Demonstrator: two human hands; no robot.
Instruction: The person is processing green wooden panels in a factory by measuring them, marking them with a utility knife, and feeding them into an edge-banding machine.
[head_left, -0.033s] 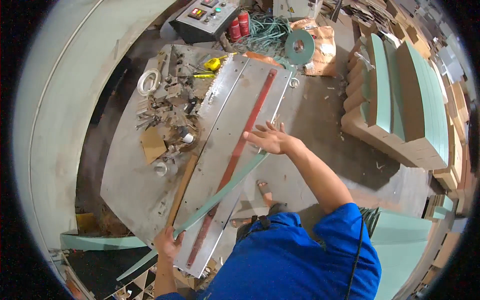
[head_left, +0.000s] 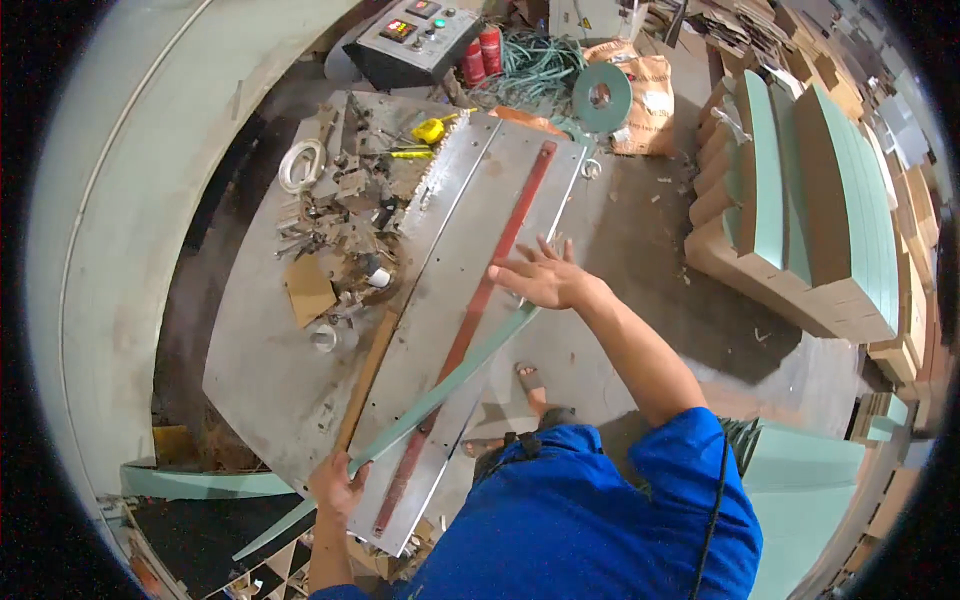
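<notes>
A long, thin, pale-green curved strip (head_left: 430, 400) lies across the grey metal tabletop (head_left: 270, 380), crossing its red bar (head_left: 470, 330). The left hand (head_left: 335, 487) grips the strip's near end with closed fingers; the right hand (head_left: 540, 277) presses its far end, fingers spread flat. The strip looks mid-positioning; the next move likely needs steady, even pressure.

We see a long thin pale-green strip (head_left: 430, 405), slightly bowed, lying diagonally across our grey metal machine table (head_left: 450, 260), its lower end overhanging the near edge
</notes>
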